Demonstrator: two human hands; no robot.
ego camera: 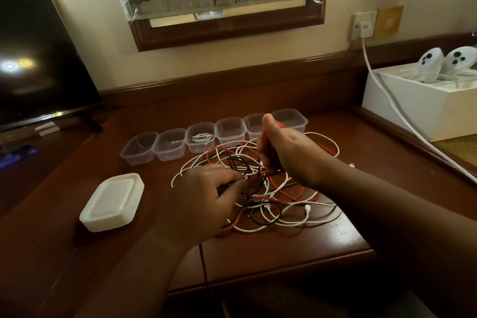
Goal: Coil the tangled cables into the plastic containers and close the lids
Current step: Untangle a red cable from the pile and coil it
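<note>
A tangle of white, red and black cables lies on the dark wooden desk. My right hand is raised over the pile, shut on a red cable wound around its fingers. My left hand rests on the left side of the tangle, its fingertips pinching strands of the red and black cables. Behind the pile stands a row of several clear plastic containers; the third from the left holds a coiled white cable, the others look empty. A stack of white lids sits at the left.
A black TV screen stands at the far left. At the right is a white box holding two white controllers. A white power cord runs from the wall socket across the desk's right edge.
</note>
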